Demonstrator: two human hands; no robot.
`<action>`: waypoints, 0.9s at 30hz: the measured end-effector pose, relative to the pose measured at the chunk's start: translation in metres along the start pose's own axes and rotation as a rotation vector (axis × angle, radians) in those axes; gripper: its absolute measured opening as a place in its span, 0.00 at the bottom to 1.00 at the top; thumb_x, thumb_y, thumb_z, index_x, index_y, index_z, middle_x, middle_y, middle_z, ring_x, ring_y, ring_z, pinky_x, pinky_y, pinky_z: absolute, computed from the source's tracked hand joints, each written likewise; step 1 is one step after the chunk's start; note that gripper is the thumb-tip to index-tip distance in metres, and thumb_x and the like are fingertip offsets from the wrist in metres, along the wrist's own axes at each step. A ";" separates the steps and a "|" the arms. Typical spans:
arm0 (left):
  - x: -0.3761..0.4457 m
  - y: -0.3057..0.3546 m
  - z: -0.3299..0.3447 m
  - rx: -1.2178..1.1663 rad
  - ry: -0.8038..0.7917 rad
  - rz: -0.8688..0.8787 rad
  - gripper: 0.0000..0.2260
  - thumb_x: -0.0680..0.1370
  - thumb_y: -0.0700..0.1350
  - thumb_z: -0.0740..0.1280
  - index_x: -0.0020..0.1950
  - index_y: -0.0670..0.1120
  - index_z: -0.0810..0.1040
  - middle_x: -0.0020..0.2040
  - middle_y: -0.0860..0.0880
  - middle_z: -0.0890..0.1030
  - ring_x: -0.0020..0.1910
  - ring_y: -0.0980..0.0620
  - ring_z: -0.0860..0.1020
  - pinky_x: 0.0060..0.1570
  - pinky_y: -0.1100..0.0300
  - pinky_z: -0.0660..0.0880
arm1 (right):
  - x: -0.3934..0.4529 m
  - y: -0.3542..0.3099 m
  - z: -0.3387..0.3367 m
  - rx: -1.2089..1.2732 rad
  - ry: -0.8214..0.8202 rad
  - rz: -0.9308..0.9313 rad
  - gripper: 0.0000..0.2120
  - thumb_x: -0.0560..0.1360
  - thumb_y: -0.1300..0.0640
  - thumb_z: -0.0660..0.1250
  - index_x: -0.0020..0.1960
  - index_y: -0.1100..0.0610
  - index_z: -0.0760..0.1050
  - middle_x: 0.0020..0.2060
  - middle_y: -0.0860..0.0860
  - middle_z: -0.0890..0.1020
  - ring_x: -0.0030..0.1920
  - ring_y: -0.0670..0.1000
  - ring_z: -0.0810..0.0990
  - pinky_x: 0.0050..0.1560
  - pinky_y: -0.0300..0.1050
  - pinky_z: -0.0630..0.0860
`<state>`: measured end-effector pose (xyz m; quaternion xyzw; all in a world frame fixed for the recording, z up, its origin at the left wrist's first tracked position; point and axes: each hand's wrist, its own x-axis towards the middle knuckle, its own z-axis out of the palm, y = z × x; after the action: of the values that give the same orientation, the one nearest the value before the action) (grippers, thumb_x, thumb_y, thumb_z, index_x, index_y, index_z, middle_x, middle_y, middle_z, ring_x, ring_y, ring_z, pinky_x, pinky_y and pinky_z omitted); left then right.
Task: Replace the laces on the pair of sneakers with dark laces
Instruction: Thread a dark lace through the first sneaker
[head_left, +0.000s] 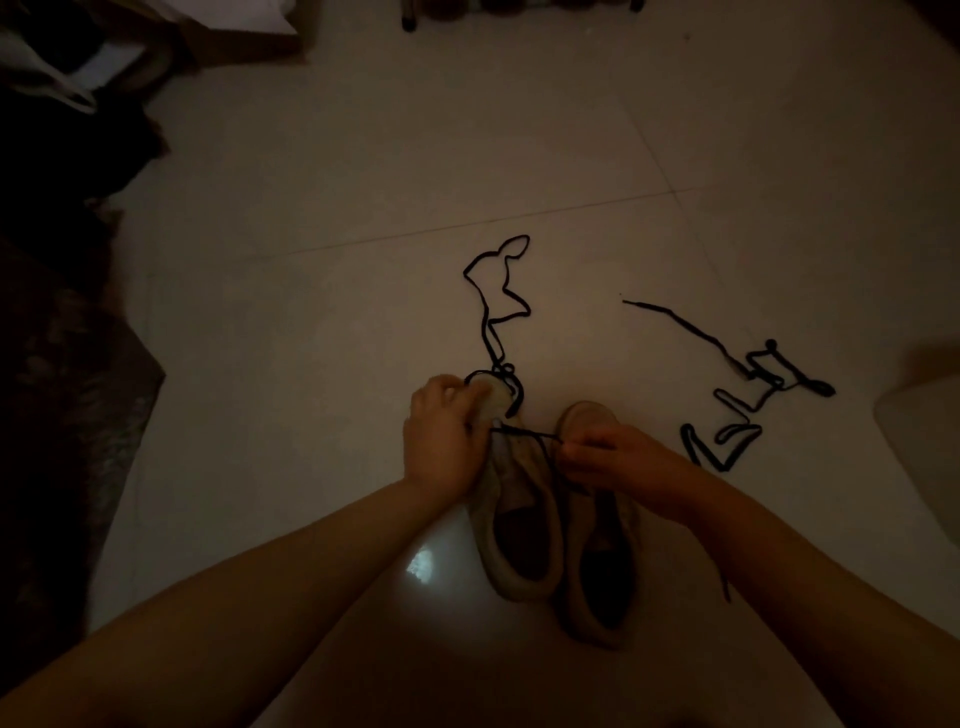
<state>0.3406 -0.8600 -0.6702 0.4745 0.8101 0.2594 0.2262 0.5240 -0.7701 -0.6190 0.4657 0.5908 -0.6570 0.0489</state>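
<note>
Two pale sneakers stand side by side on the tiled floor, toes pointing away from me. My left hand (439, 434) grips the front of the left sneaker (519, 519). A dark lace (491, 312) runs from that shoe's toe area out over the floor in loops. My right hand (602, 454) pinches a stretch of this lace above the shoes, drawn taut across the left sneaker's eyelets. The right sneaker (597, 571) lies partly under my right hand. A second dark lace (748, 384) lies loose on the floor to the right.
The pale tiled floor (363, 312) stretches ahead. Dark cloth and a rug (62, 364) line the left side. A pale object (924, 441) sits at the right edge. Furniture legs (410, 21) and a box stand at the far top.
</note>
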 end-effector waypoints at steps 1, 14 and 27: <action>-0.003 0.003 0.000 0.053 0.008 0.134 0.18 0.73 0.51 0.63 0.61 0.50 0.78 0.59 0.45 0.75 0.59 0.42 0.72 0.52 0.52 0.71 | 0.001 -0.003 0.001 -0.030 -0.002 -0.015 0.06 0.78 0.60 0.63 0.45 0.59 0.77 0.44 0.56 0.78 0.48 0.54 0.78 0.56 0.48 0.75; -0.002 0.021 -0.018 0.039 -0.262 0.265 0.12 0.80 0.50 0.60 0.58 0.49 0.80 0.50 0.47 0.83 0.49 0.47 0.80 0.41 0.61 0.69 | 0.004 0.013 0.007 -1.026 0.182 -0.201 0.15 0.72 0.46 0.68 0.56 0.52 0.75 0.54 0.47 0.72 0.54 0.48 0.72 0.46 0.40 0.69; -0.006 0.019 -0.018 -0.096 -0.239 0.403 0.20 0.77 0.58 0.56 0.59 0.51 0.80 0.51 0.50 0.80 0.49 0.54 0.77 0.43 0.65 0.69 | 0.001 -0.013 0.010 -0.009 0.262 -0.251 0.04 0.71 0.61 0.72 0.45 0.58 0.80 0.40 0.50 0.83 0.42 0.42 0.81 0.46 0.33 0.76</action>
<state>0.3446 -0.8613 -0.6432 0.6428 0.6531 0.2795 0.2864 0.5098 -0.7736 -0.6115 0.4697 0.6487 -0.5889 -0.1087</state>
